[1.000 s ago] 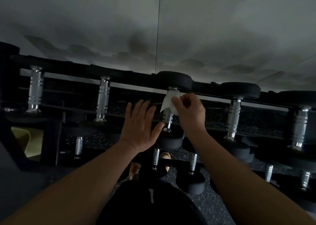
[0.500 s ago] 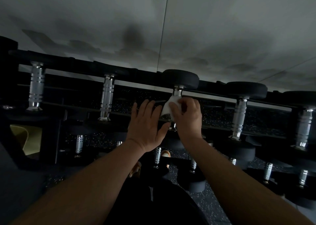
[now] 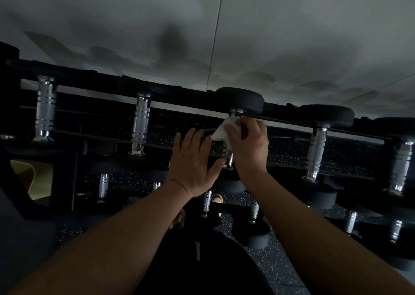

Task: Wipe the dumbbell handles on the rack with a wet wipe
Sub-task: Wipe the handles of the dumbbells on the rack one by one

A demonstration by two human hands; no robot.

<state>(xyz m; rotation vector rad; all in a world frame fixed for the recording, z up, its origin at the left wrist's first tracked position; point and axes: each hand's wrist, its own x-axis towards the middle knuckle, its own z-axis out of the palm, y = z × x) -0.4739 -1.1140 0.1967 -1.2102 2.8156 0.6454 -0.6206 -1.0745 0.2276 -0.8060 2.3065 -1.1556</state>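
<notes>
Head view: right hand (image 3: pixel 248 147) pinches wet wipe (image 3: pixel 226 129) around dumbbell handle (image 3: pixel 229 157); left hand (image 3: pixel 194 163) flat, grip relaxed; no legible writing.

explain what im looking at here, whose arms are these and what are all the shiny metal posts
The picture comes from a camera worn on a person's head, looking down at their own bare arms. The shiny posts are chrome dumbbell handles; the dumbbells sit in rows on a dark dumbbell rack. The right hand holds a white wet wipe wrapped round one dumbbell handle, cleaning it. The left hand is open, fingers straight, its thumb near that handle's lower end. The next handle to the right is untouched. Speckled floor shows below.
</notes>
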